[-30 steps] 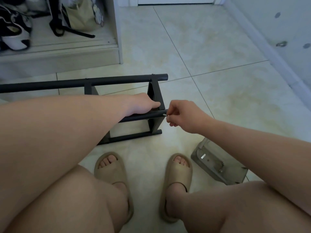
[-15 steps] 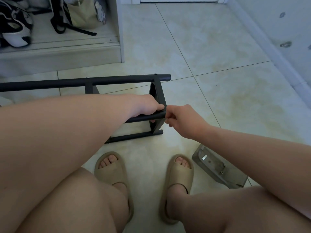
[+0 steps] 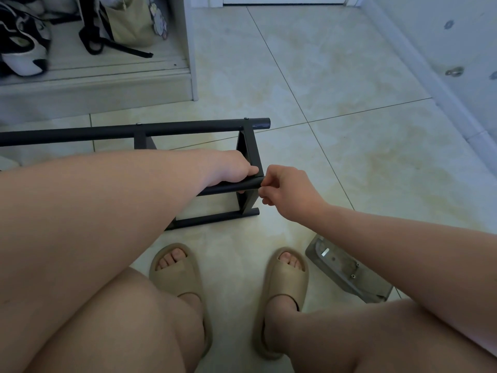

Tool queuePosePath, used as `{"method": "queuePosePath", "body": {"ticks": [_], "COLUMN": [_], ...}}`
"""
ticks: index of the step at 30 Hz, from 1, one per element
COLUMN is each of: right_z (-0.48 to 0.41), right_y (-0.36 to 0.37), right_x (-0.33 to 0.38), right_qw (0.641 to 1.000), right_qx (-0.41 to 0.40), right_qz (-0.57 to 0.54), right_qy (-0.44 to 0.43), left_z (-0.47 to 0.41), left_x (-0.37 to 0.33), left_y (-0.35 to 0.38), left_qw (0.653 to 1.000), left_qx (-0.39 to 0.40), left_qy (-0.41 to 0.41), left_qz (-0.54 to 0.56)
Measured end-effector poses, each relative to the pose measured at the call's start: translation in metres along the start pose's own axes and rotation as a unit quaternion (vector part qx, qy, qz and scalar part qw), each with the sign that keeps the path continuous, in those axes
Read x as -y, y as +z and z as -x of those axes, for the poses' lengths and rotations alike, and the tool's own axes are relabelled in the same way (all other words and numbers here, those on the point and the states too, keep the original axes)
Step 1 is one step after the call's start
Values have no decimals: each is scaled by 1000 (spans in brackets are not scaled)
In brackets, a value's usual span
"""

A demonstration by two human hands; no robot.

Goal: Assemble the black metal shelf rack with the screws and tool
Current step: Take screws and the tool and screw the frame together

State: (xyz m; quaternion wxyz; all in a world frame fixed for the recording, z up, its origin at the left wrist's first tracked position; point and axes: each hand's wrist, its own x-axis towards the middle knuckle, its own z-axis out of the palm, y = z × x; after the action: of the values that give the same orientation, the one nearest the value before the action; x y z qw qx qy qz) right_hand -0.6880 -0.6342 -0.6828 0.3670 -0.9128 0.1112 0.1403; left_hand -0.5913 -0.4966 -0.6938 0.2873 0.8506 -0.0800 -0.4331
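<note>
While left hand (image 3: 231,168) grips rack tube (image 3: 226,187), right hand (image 3: 288,193) pinched at its end, hold unclear.

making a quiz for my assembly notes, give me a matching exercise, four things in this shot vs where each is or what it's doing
1 left hand
2 right hand
3 grey tray
4 black-and-white shoe

a on the cabinet shelf
b grips the rack bar
c on the floor beside the right slipper
d pinches that bar's end

Pairs: 1-b, 2-d, 3-c, 4-a
</note>
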Motion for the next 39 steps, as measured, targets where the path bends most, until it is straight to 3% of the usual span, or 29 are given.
{"method": "queuePosePath", "body": {"ticks": [4, 9, 11, 17, 25, 33, 39], "right_z": [0, 0, 0, -2, -4, -2, -7], "right_y": [-5, -4, -3, -9, -14, -8, -2], "right_x": [1, 0, -1, -6, -6, -11, -8], "right_qw": [997, 984, 978, 983, 997, 973, 985], "right_qx": [17, 11, 17, 46, 63, 50, 22], "right_qz": [69, -166, -195, -174, 32, -219, -163], "right_qy": [-40, 59, 66, 42, -30, 46, 48], "left_z": [2, 3, 4, 3, 8, 8, 11], "left_x": [-1, -2, -2, -3, -3, -6, -8], "left_y": [1, 0, 1, 4, 3, 2, 1], "left_qw": [1000, 1000, 1000, 1000, 999, 1000, 999], "left_qx": [0, -2, -3, -8, 22, 1, 22], "left_qy": [-2, -5, -6, 8, 4, -8, -13], "left_qz": [-10, -18, -14, -4, -27, -19, -24]}}
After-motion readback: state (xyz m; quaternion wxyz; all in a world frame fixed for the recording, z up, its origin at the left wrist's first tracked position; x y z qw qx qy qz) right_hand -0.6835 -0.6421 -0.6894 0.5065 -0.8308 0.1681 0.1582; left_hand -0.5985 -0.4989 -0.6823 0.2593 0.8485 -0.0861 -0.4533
